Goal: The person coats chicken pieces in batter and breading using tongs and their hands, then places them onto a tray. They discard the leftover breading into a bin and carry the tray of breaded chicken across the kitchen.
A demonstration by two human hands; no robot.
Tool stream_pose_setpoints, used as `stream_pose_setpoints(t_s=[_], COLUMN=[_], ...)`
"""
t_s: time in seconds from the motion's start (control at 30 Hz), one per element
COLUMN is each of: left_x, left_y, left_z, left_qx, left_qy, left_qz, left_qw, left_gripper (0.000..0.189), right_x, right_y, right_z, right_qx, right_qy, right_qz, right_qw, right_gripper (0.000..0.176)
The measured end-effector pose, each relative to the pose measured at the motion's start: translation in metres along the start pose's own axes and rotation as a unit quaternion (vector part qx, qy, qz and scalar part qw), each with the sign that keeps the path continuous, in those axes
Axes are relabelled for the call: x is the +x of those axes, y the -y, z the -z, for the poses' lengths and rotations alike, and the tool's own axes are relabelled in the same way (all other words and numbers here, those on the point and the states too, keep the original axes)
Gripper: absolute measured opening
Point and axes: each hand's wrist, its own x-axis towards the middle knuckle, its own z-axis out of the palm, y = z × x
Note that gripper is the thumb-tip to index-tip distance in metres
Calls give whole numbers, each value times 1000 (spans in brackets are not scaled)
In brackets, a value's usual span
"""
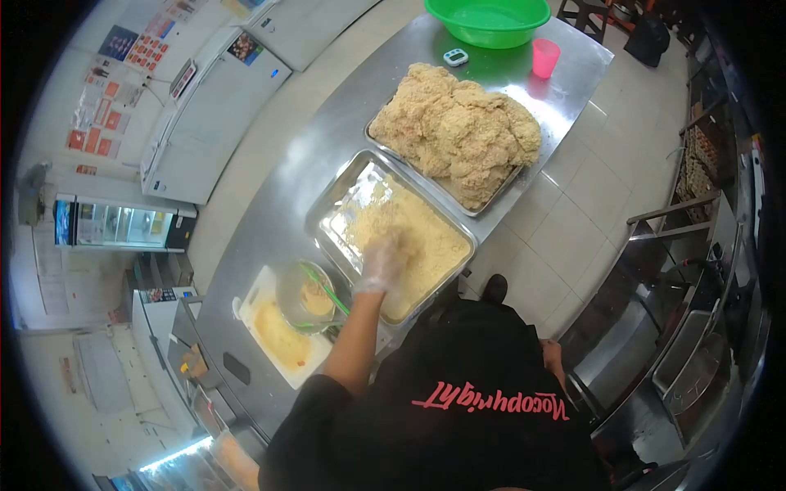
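In a clear plastic glove, my left hand [383, 260] reaches down into the crumbs [426, 245] spread over a metal tray [329, 245]. Its fingers are blurred and dusted with crumbs, so I cannot tell whether they hold a piece. My right hand [553, 357] hangs low beside my black shirt, away from the table, its fingers mostly hidden. Beyond the crumb tray, a second metal tray [473, 211] bears a tall heap of crumb-coated pieces [458, 123]. Left of my forearm are a bowl [286, 304] of pale batter with a green-handled utensil [326, 286] and a white board [266, 315] smeared yellow.
A green basin [491, 34], a pink cup [545, 59] and a small digital timer [455, 57] stand at the far end of the steel table [282, 213]. A dark flat object [237, 368] lies near the left edge. White freezers [209, 114] line the left wall.
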Motion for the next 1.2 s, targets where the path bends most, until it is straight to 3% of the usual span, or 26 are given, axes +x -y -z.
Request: stream_pose_setpoints(t_s=[0.07, 0.13, 0.2, 0.23, 0.3, 0.33, 0.37, 0.43, 0.47, 0.5, 0.53, 0.57, 0.6, 0.63, 0.67, 0.73, 0.77, 0.83, 0.87, 0.93, 1.0, 1.07, 1.1, 1.13, 1.17, 1.2], left_x=[16, 35, 17, 35, 72, 57, 53, 49, 38, 27, 14, 3, -7, -13, -19, -29, -25, -13, -12, -8, 5, 20, 26, 32, 35, 37], left_y=[32, 59, -45, -16, 60, 25, 41, 81, 67, 53, 31, 9, -14, -26, -19, 3, 8, 10, 17, 33, 47, 64, 74, 77, 59, 43], left_z=[-15, -13, 51, 47, 30, 36, 24, -7, -4, 0, 8, 16, 24, 26, 15, -10, -17, -24, -28, -34, -38, -42, -43, -44, -36, -28], left_qx=[62, -210, -43, -44, 184, 141, 140, 211, 210, 169, 127, 127, 168, 208, 208, 392, 394, 350, 351, 134, 51, -33, -298, -541, -540, -443], left_qy=[-11, -139, -132, -132, -149, -109, -108, -190, -188, -111, -33, -32, 18, 66, 65, -34, -34, -11, -11, -92, -81, -68, -74, -72, -67, -98], left_qz=[-56, -87, 157, 161, 80, 153, 147, 39, 37, 88, 139, 141, 173, 204, 207, 81, 82, 158, 158, 131, 157, 176, 185, 182, 178, 162], left_qw=[996, 964, 978, 977, 968, 972, 973, 958, 959, 975, 982, 981, 970, 954, 954, 916, 915, 923, 923, 978, 983, 981, 934, 818, 820, 876], left_gripper=[19, 27, 35, 35, 44, 47, 47, 46, 46, 53, 61, 61, 73, 86, 86, 106, 106, 99, 99, 81, 70, 60, 57, 55, 55, 49], right_x=[-16, -26, -29, -30, -29, -29, -32, -33, -27, -22, 9, 39, 66, 52, 37, 8, -4, -22, -28, -16, 43, 19, 6, -2, -8, -13], right_y=[19, 32, 34, 34, 34, 34, 34, 31, 21, 10, -30, -68, -102, -86, -70, -37, -25, -1, 7, 1, -52, -20, -5, 5, 12, 19], right_z=[2, 2, 4, 5, 6, 5, 3, 2, 2, 2, 6, 10, 13, 10, 7, 2, 0, -4, -5, -6, 2, -4, -4, -6, -7, -9], right_qx=[7, -1, 35, 31, -35, -33, -10, 18, 4, -11, -73, -133, -184, -186, -182, -179, -165, -150, -71, 11, 24, 37, 43, 50, 53, 54], right_qy=[-16, -28, -4, -3, 7, 4, -15, -37, -36, -34, 0, 24, 38, 40, 17, -2, -6, -10, -3, 4, 30, 12, -7, -10, -19, -27], right_qz=[-9, -20, -55, -56, -9, -7, -43, -79, -62, -46, 35, 121, 207, 206, 146, 86, 68, 50, 35, 19, -9, -15, -22, -22, -21, -20], right_qw=[1000, 999, 998, 998, 999, 999, 999, 996, 997, 998, 997, 983, 960, 960, 972, 980, 984, 987, 997, 1000, 999, 999, 999, 998, 998, 998], right_gripper=[24, 25, 21, 21, 19, 19, 21, 22, 25, 27, 27, 26, 26, 26, 28, 30, 31, 32, 32, 33, 30, 30, 30, 30, 30, 30])
